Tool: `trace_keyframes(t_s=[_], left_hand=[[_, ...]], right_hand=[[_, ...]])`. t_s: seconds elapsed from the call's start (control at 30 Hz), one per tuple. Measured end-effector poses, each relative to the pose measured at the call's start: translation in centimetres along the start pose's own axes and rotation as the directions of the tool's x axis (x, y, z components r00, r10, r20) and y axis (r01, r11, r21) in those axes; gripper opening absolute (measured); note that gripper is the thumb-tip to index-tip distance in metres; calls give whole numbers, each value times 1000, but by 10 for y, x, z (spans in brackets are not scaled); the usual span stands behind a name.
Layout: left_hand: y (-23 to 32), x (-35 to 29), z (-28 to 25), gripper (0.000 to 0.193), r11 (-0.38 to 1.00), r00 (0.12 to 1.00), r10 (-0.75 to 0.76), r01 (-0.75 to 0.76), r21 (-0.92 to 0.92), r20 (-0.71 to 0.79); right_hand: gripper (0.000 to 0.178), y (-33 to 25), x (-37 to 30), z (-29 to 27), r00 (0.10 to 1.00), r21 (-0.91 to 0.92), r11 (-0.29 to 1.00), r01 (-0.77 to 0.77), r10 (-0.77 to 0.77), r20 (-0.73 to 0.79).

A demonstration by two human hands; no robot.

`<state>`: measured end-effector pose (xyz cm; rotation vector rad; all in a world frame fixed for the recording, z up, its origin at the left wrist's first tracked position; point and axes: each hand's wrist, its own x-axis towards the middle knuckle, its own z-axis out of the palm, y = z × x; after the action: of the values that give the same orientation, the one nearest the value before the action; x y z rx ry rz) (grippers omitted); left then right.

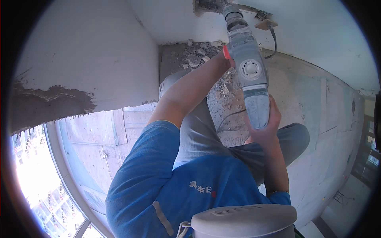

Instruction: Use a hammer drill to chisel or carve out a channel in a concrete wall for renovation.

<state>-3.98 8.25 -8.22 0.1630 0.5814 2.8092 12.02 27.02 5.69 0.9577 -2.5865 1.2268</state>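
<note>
A dusty grey rotary hammer (248, 59) points away from me, its black chuck (233, 16) up against a chipped, broken patch of the wall (206, 6). The tip of its bit cannot be made out. My right hand (272, 125) wraps round the rear handle, with the thumb side along its right edge. My left hand (229, 58) reaches the front left side of the body, beside a red part, and grips there; most of its fingers are hidden behind the tool.
Broken masonry chunks (194, 59) and dust lie on the floor below the wall. A socket plate (266, 24) with a plugged black cord (274, 43) hangs at the wall. Another thin cable (228, 117) crosses the floor near my legs. A bright window (43, 178) is at left.
</note>
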Motion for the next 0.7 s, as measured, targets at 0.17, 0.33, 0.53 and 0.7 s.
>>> trace_keyframes(t_s=[0.17, 0.33, 0.53, 0.7], left_hand=[[7, 9, -26, 35, 995, 983, 39, -56, 88, 179], [4, 27, -53, 38, 996, 988, 40, -51, 75, 147], [9, 28, -46, 41, 984, 956, 173, -180, 7, 239], [17, -1, -3, 45, 991, 994, 92, -97, 87, 65]], right_hand=[[61, 24, 3, 25, 996, -50, 995, 85, -87, -30], [56, 42, 5, 32, 993, 45, 992, 118, -118, -9], [56, 30, 35, 17, 994, 24, 994, 108, -108, -4], [57, 6, 28, 10, 997, -57, 996, 73, -72, 27]])
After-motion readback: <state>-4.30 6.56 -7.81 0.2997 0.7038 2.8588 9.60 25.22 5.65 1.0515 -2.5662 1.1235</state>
